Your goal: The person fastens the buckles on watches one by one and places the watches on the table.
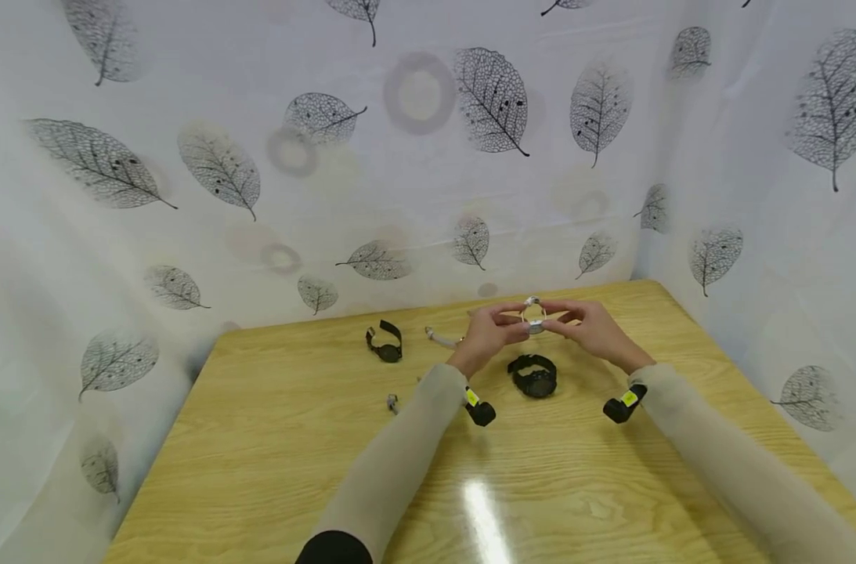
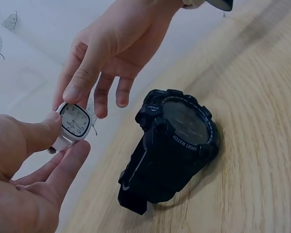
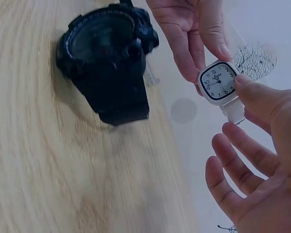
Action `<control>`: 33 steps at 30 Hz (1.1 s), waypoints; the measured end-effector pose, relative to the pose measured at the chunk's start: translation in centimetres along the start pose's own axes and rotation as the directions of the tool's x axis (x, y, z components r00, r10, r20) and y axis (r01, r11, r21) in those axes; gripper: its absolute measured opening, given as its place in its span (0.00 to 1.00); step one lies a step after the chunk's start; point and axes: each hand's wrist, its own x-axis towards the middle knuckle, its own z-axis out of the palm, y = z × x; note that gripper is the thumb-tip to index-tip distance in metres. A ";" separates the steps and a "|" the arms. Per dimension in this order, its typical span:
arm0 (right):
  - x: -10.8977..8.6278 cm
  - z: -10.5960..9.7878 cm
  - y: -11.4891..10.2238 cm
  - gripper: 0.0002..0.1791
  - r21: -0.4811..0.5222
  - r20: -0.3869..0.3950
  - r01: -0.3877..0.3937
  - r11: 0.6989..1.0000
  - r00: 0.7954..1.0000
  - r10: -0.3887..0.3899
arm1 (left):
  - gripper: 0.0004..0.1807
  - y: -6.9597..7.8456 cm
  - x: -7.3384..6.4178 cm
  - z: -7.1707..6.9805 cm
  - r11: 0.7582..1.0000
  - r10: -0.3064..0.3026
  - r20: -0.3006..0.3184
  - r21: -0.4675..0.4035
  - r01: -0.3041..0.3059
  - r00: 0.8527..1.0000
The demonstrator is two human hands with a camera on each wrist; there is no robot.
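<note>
A white wristwatch (image 1: 536,326) with a rounded-square face is held up between both hands over the back right of the table. My left hand (image 1: 485,335) pinches one side of it, thumb at the case edge. From the other side my right hand (image 1: 591,330) pinches it too. In the right wrist view, the dial of the white wristwatch (image 3: 218,83) has black numerals, and its white strap hangs below the right thumb. A chunky black sport watch (image 2: 172,141) lies on the wood close by, nearer the body in the head view.
On the wooden table (image 1: 272,454), a black watch (image 1: 387,345) lies at the back left. A pale strap (image 1: 440,338) is partly hidden behind the left hand, and a small grey piece (image 1: 392,403) shows beside the left sleeve. A leaf-print curtain (image 1: 413,180) hangs behind.
</note>
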 end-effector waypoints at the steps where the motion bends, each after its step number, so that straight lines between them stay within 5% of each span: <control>1: 0.1 -0.2 0.2 0.28 0.003 0.009 -0.013 1.000 1.000 0.013 | 0.24 -0.1 0.2 0.2 1.000 -0.005 -0.005 0.004 0.005 1.000; 12: 1.1 -0.3 2.4 0.29 -0.014 0.040 -0.122 0.992 0.992 0.123 | 0.22 -1.3 2.0 1.7 0.995 -0.036 -0.075 0.087 0.043 0.997; 22: 1.1 -0.5 3.5 0.26 -0.072 0.039 -0.113 0.991 0.993 0.115 | 0.17 -1.8 2.6 2.4 0.950 -0.055 -0.121 0.301 0.089 0.991; 33: 1.4 -0.2 4.3 0.24 -0.078 0.070 -0.103 0.992 0.992 0.108 | 0.14 -2.5 3.3 2.9 0.940 -0.061 -0.153 0.323 0.108 0.986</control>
